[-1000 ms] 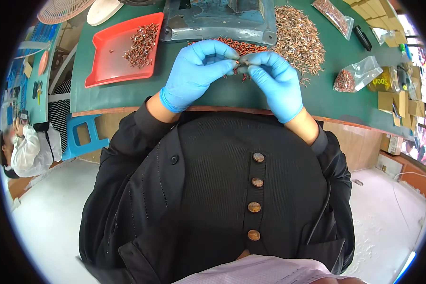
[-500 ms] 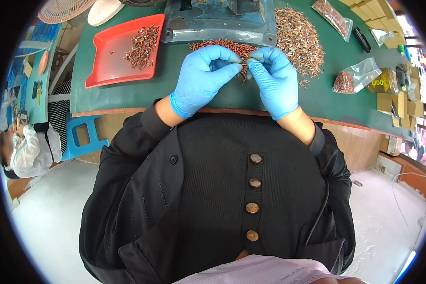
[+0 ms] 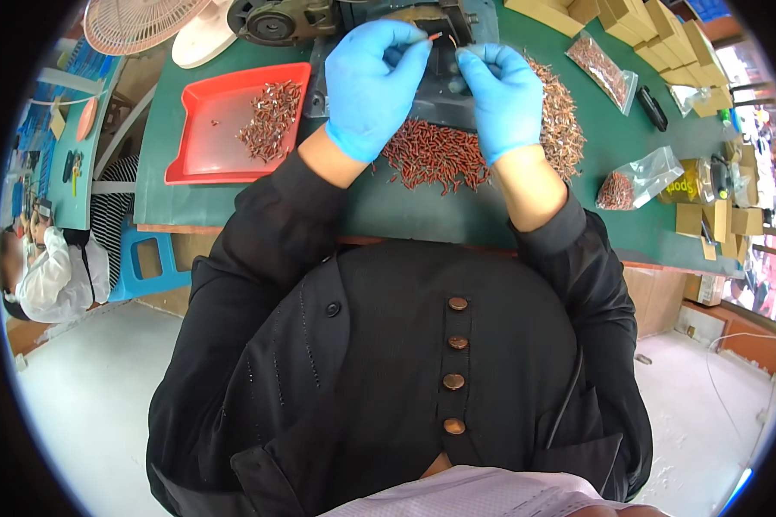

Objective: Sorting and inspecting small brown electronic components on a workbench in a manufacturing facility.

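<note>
Both hands wear blue gloves and are raised in front of a grey-green bench machine point(image 3: 440, 95) at the far edge of the green table point(image 3: 405, 211). My left hand point(image 3: 372, 86) pinches a small red-brown part point(image 3: 434, 37) at its fingertips. My right hand point(image 3: 498, 96) has its fingers closed around a thin piece just right of it; what it holds is too small to make out. Below the hands lies a pile of red-brown parts point(image 3: 431, 155). A larger pile of copper-coloured parts point(image 3: 560, 116) lies to the right.
A red tray point(image 3: 203, 142) with a heap of small parts sits at the left. Clear bags of parts point(image 3: 638, 177) and cardboard boxes point(image 3: 707, 215) lie at the right. A fan point(image 3: 138, 21) stands at the back left. Another person point(image 3: 47, 276) sits far left.
Both hands have moved away from my body, from above the pile near the table's front up to the machine, still close together.
</note>
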